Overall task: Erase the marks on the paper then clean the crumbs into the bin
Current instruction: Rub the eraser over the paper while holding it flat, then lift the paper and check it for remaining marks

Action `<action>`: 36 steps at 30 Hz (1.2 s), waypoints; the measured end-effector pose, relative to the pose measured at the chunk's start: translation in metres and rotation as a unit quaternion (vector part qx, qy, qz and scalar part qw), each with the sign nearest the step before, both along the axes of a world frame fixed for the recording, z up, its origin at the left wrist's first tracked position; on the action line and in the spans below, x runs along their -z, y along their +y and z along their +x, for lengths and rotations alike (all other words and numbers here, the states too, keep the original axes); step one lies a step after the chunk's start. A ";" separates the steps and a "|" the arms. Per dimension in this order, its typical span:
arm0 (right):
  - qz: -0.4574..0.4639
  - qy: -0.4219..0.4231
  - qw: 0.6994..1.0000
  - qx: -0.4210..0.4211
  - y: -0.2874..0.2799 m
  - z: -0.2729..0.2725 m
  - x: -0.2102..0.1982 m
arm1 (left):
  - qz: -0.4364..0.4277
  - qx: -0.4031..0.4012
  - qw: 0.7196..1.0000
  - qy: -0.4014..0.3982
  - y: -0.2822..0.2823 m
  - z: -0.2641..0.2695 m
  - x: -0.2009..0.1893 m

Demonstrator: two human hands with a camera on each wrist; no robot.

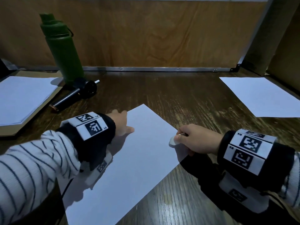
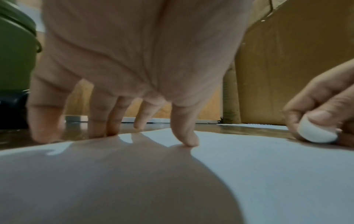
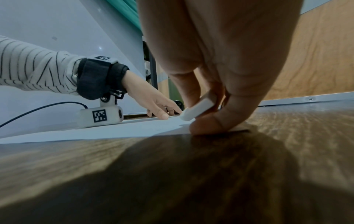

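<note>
A white sheet of paper (image 1: 129, 158) lies slanted on the dark wooden table; no marks show on it in any view. My left hand (image 1: 121, 123) presses the sheet's upper left edge with spread, straight fingers (image 2: 184, 136). My right hand (image 1: 193, 139) pinches a small white eraser (image 1: 173, 141) at the sheet's right edge. The eraser (image 3: 197, 111) is tilted, its lower end on or just above the paper, and it also shows at the right of the left wrist view as the eraser (image 2: 316, 134). No bin is visible.
A green bottle (image 1: 63, 51) stands at the back left, with a black cylindrical device (image 1: 76, 95) lying beside it. A stack of white paper on a board (image 1: 19, 101) sits far left. Another white sheet (image 1: 263, 96) lies at the right. A wooden wall closes the back.
</note>
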State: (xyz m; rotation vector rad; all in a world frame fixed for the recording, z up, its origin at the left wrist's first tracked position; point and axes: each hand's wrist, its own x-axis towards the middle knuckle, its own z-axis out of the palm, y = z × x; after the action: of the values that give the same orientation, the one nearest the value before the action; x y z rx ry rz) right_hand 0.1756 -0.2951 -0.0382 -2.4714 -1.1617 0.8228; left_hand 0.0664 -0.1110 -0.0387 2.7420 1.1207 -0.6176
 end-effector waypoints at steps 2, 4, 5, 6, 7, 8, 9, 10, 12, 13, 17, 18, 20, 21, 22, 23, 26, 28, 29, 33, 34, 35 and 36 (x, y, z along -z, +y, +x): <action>-0.001 -0.003 1.000 -0.006 0.000 0.001 0.000 | 0.016 -0.028 0.999 0.003 0.007 0.000 0.000; -0.006 -0.009 1.000 -0.014 0.001 0.002 0.001 | 0.010 -0.054 0.998 0.000 0.015 0.000 -0.001; -0.008 -0.012 1.000 -0.018 0.001 0.002 0.002 | 0.003 -0.066 0.998 -0.013 0.020 -0.001 -0.001; -0.009 -0.013 1.000 -0.020 0.002 0.003 0.003 | -0.009 -0.076 0.997 -0.032 0.023 -0.001 -0.002; -0.008 -0.014 1.000 -0.020 0.002 0.003 0.003 | -0.025 -0.084 0.995 -0.055 0.025 -0.003 -0.003; 0.000 -0.013 1.000 -0.016 0.001 0.003 0.004 | -0.043 -0.089 0.992 -0.084 0.025 -0.004 -0.004; 0.016 -0.007 1.000 -0.005 0.001 0.004 0.004 | -0.061 -0.095 0.986 -0.119 0.026 -0.005 -0.004; 0.045 0.006 0.999 0.016 0.001 0.004 0.004 | -0.080 -0.101 0.979 -0.160 0.025 -0.007 -0.005; 0.128 0.063 0.986 0.085 0.001 0.005 0.002 | -0.099 -0.112 0.959 -0.240 0.024 -0.012 -0.012; 0.171 0.098 0.973 0.123 0.000 0.005 -0.002 | -0.101 -0.112 0.947 -0.282 0.024 -0.015 -0.018; 0.308 0.227 0.881 0.279 -0.006 0.016 -0.026 | -0.081 -0.083 0.885 -0.451 0.024 -0.034 -0.057; 0.338 0.262 0.848 0.313 -0.009 0.021 -0.032 | -0.082 -0.077 0.863 -0.492 0.023 -0.040 -0.067; 0.390 0.321 0.790 0.348 -0.010 0.029 -0.045 | -0.101 -0.076 0.815 -0.566 0.023 -0.053 -0.085; 0.407 0.334 0.773 0.353 -0.008 0.032 -0.049 | -0.113 -0.085 0.792 -0.593 0.023 -0.058 -0.090; 0.429 0.334 0.763 0.349 -0.005 0.031 -0.056 | -0.125 -0.092 0.768 -0.622 0.021 -0.064 -0.098; 0.453 0.331 0.756 0.337 -0.002 0.030 -0.063 | -0.138 -0.095 0.743 -0.648 0.020 -0.069 -0.103; 0.502 0.307 0.766 0.260 0.010 0.019 -0.082 | -0.174 -0.102 0.685 -0.700 0.016 -0.080 -0.114; 0.496 0.242 0.810 0.199 0.017 0.013 -0.089 | -0.202 -0.120 0.661 -0.713 0.014 -0.084 -0.116; 0.494 0.220 0.823 0.170 0.020 0.012 -0.092 | -0.213 -0.127 0.650 -0.718 0.013 -0.085 -0.116; 0.509 0.247 0.822 0.064 0.027 0.000 -0.108 | -0.209 -0.143 0.640 -0.725 0.008 -0.090 -0.116; 0.514 0.248 0.820 0.044 0.025 -0.002 -0.110 | -0.204 -0.147 0.645 -0.722 0.007 -0.092 -0.115; 0.512 0.232 0.826 0.019 0.023 -0.006 -0.110 | -0.202 -0.151 0.652 -0.715 0.006 -0.093 -0.113; 0.505 0.207 0.838 -0.009 0.021 -0.010 -0.108 | -0.202 -0.154 0.660 -0.707 0.004 -0.095 -0.110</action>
State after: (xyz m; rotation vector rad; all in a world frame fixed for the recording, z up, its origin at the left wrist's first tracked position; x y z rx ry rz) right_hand 0.1661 -0.2743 0.0701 -1.3317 -1.0503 0.4895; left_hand -0.0282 -0.1068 0.0718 1.6164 0.7231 1.0570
